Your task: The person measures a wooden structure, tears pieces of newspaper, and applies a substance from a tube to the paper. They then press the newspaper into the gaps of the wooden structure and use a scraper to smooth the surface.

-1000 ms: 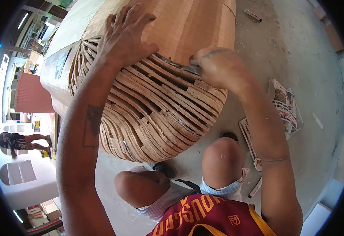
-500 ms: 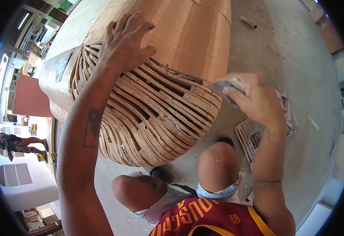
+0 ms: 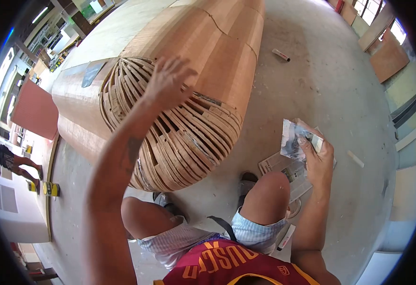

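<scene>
A large wooden form [image 3: 203,42] with a smooth planked surface fills the upper middle, and its rounded near end is made of curved wooden strips [image 3: 189,142] with dark gaps between them. Over the edge where strips meet smooth wood is my left hand [image 3: 170,83], fingers spread and holding nothing; whether it touches the wood I cannot tell. To the right, away from the form, my right hand [image 3: 316,154] grips a flat, smeared, pale sheet-like piece [image 3: 293,140]. Newspaper [image 3: 284,166] lies on the floor behind and below that hand.
Marker-like tubes lie on the floor, one [image 3: 281,55] at the upper right and one [image 3: 286,237] by my right leg. A person [image 3: 8,159] stands at the far left near yellow tins [image 3: 51,189]. Boards [image 3: 389,57] lean along the right wall.
My right hand has moved away from the strips' right edge, and the pale piece in it now shows clearly. My left hand appears lifted slightly. The view has shifted, showing more floor.
</scene>
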The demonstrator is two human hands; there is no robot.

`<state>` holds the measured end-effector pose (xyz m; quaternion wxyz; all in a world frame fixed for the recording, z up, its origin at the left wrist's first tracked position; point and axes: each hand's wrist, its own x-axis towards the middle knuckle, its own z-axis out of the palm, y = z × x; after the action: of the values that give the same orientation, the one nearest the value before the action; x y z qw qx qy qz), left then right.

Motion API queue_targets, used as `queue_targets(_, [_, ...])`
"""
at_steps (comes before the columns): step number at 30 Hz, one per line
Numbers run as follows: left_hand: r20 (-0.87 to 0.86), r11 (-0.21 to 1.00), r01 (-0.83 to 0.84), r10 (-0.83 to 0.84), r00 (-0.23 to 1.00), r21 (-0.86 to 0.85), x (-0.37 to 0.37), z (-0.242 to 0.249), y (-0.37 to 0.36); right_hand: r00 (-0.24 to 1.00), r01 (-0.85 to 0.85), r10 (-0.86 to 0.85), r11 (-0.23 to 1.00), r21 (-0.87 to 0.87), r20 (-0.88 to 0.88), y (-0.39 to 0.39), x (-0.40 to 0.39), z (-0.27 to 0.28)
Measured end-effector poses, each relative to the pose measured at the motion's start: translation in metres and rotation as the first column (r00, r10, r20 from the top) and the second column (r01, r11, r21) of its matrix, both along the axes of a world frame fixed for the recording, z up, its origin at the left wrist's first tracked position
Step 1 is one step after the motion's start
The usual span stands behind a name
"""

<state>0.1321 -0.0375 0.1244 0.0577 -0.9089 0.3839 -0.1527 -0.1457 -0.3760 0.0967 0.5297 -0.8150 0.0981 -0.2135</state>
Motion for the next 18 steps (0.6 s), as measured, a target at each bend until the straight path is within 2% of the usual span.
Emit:
queue_targets(2, [-0.172,0.984,0.003,-0.034,0.984,-0.176,-0.058,-0.003,-0.005,0.996,-0.006,-0.004,0.994,0.114,0.087,-0.005,-0.010,-0.012])
queue_targets(4, [-0.360,0.885,-0.002,-0.188,0.914,-0.466,-0.106,-0.011,-0.003,0.995,0.000,-0.030,0.953,0.302,0.093,0.011,-0.017,-0.008])
queue_targets(7, [-0.385,0.795,-0.037,-0.252,0.888,-0.605,-0.172,-0.020,0.006,0.996,-0.036,-0.013,0.846,0.532,0.087,0.025,-0.028,-0.021])
queue_targets(11, [-0.422,0.690,-0.110,-0.301,0.855,-0.715,-0.235,-0.007,0.018,0.978,-0.208,0.120,0.625,0.753,0.170,0.058,-0.033,-0.015])
queue_targets(12, [-0.477,0.665,-0.172,-0.309,0.823,-0.727,-0.248,-0.004,0.020,0.969,-0.244,0.171,0.581,0.776,0.177,0.067,-0.035,-0.014])
queue_targets(14, [-0.573,0.606,-0.296,-0.333,0.748,-0.738,-0.271,-0.001,0.027,0.942,-0.307,0.275,0.483,0.820,0.191,0.086,-0.038,-0.014])
queue_targets(15, [-0.646,0.509,-0.425,-0.416,0.640,-0.749,-0.284,-0.008,0.029,0.935,-0.306,0.308,0.451,0.838,0.176,0.101,-0.040,-0.008])
queue_targets(18, [-0.693,0.367,-0.604,-0.527,0.492,-0.708,-0.320,-0.019,0.039,0.889,-0.383,0.407,0.405,0.830,0.211,0.140,-0.043,-0.007])
